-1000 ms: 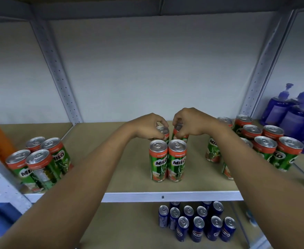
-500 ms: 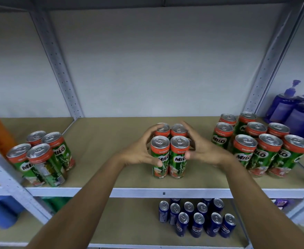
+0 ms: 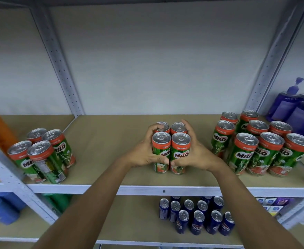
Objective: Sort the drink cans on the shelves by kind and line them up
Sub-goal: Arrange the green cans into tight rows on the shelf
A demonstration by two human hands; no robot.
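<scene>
Upright block of four Milo cans (image 3: 171, 148) is clasped between left hand (image 3: 144, 153) and right hand (image 3: 195, 155), fingers curled round, larger Milo group (image 3: 259, 146) lying rightward, nearer right hand.

Both bare forearms stretched forward and converging. Left hand (image 3: 144, 151) cupped inward, fingers (image 3: 154, 127) curled high, thumb low and pointing right. Right hand (image 3: 195, 153) mirroring it, fingers raised, thumb low, the two thumb tips nearly touching.
</scene>
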